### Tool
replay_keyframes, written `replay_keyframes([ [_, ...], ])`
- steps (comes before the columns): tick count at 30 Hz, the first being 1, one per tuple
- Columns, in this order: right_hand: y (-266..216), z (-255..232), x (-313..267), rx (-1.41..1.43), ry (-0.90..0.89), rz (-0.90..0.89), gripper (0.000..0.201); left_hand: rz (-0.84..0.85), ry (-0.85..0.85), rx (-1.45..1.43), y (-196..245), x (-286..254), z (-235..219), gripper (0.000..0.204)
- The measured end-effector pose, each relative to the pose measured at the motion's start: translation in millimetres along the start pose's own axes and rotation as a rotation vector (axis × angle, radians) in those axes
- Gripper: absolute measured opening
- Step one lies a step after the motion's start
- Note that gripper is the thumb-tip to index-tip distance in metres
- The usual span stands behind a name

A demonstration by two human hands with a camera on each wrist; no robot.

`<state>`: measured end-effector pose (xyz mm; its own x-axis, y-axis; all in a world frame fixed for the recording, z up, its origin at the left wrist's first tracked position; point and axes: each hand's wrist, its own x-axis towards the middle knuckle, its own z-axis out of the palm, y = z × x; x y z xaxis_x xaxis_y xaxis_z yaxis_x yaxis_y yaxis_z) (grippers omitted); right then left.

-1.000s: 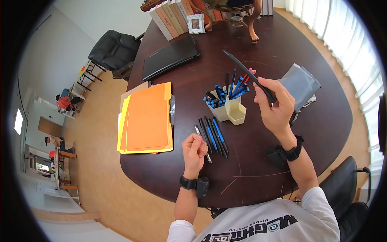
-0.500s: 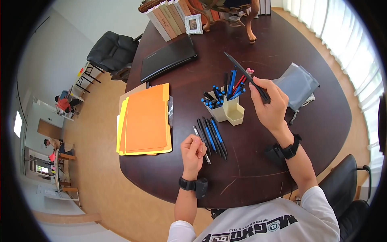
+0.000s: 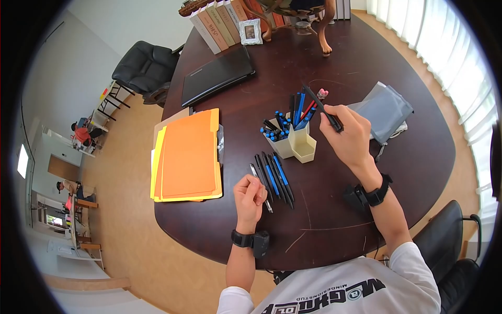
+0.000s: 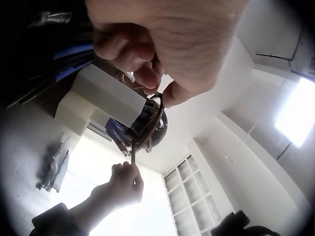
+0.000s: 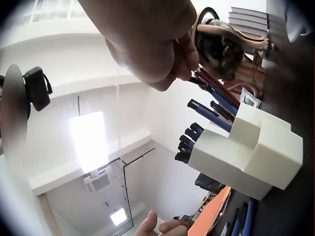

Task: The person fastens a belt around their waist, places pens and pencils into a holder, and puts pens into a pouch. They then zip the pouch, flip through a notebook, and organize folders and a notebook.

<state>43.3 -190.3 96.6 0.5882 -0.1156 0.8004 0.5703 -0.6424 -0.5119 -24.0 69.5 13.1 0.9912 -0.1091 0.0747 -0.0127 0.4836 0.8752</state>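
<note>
My right hand (image 3: 349, 133) pinches a black pen (image 3: 320, 107) between thumb and fingers, raised just right of a cream hexagonal pen holder (image 3: 302, 145). The pen slants up and away to the left. Blue-and-black pens (image 3: 282, 123) and red pencils (image 3: 315, 99) with pink eraser ends stand in the holder's rear cells. My left hand (image 3: 248, 199) hangs loosely curled at the near side, overlapping a clear pen (image 3: 253, 168) in the head view. Beside it, several black and blue pens (image 3: 275, 178) lie in a row on the dark table.
Orange and yellow folders (image 3: 188, 157) lie at the left, with a closed black laptop (image 3: 218, 76) behind them. A grey mesh pouch (image 3: 387, 110) rests at the right. Books (image 3: 217, 26), a small white picture frame (image 3: 251, 32) and an ornament with carved wooden legs (image 3: 325, 36) stand at the back.
The black pen in my right hand has swung and its far tip has come lower and nearer. The right hand has shifted slightly left; the left hand has barely moved.
</note>
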Motion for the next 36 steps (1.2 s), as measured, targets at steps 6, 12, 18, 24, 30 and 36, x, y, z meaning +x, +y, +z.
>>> replay_keyframes([
  [6,2,1,-1,-0.006,-0.024,0.022,0.015,0.003,-0.005,0.002,0,-1,1,0.027],
  [12,0,0,0,0.006,-0.017,0.000,0.015,0.007,-0.001,0.001,0,-1,1,0.027],
  [18,-3,-5,4,0.015,-0.027,0.041,0.013,0.003,0.000,0.004,0,-1,1,0.026],
  [24,-11,-13,9,0.152,-0.001,0.052,0.011,0.017,0.047,0.019,1,1,-5,0.026],
  [30,-7,-2,2,0.270,-0.087,0.139,0.012,0.051,0.110,-0.002,11,3,-15,0.027],
  [36,-5,4,-2,0.284,-0.206,0.210,0.018,0.058,0.108,0.010,13,3,-14,0.027],
])
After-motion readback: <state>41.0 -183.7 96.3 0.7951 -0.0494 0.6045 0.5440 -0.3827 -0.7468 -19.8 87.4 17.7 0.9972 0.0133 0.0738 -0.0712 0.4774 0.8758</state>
